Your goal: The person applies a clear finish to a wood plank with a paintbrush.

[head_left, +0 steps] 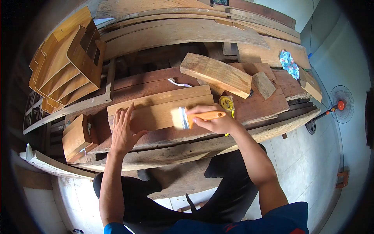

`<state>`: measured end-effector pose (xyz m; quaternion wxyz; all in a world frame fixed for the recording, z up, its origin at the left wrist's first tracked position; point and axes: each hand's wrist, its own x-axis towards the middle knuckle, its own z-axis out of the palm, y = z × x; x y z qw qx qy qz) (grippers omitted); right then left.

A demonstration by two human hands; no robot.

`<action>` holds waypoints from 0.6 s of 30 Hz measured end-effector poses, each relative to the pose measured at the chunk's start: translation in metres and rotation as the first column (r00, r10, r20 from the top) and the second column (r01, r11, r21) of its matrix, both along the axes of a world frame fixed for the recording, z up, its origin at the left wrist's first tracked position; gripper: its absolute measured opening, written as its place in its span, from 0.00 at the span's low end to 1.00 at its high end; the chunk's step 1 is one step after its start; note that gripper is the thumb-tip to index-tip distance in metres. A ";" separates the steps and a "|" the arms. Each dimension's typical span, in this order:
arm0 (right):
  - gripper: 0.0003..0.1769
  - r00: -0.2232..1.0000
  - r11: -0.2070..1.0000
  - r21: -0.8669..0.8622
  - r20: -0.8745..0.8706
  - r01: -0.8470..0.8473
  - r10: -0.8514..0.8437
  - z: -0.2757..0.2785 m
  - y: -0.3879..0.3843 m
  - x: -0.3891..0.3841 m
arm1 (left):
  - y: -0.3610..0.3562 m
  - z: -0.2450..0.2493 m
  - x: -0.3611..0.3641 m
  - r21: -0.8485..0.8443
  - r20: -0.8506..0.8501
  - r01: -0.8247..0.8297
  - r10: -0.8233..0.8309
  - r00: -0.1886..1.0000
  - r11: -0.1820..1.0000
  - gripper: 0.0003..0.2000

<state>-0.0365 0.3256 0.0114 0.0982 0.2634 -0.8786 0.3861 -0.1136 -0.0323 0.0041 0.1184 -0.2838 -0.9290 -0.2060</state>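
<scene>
Here, right hand fingers clamped on paintbrush, long axis sideways, bristles leftward, left hand splayed flat on board

One camera sits on the person's head. It looks down and a bit forward, close over the workbench of planks. The left hand and the right hand, holding a brush, show in the middle. The picture's corners are dark.
</scene>
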 end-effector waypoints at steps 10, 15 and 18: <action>0.16 0.993 0.995 0.079 -0.105 0.059 -0.051 0.010 -0.026 0.007 | 0.002 0.007 0.005 -0.017 0.029 0.004 -0.004 1.000 1.000 0.47; 0.14 0.919 0.964 -0.034 -0.293 0.265 -0.263 0.018 -0.012 -0.003 | 0.004 0.004 0.016 -0.009 -0.048 0.020 -0.020 0.999 1.000 0.46; 0.14 0.962 0.996 -0.003 -0.260 0.089 -0.087 0.015 -0.011 -0.002 | 0.005 0.006 0.019 -0.034 -0.065 0.004 -0.006 0.998 0.999 0.44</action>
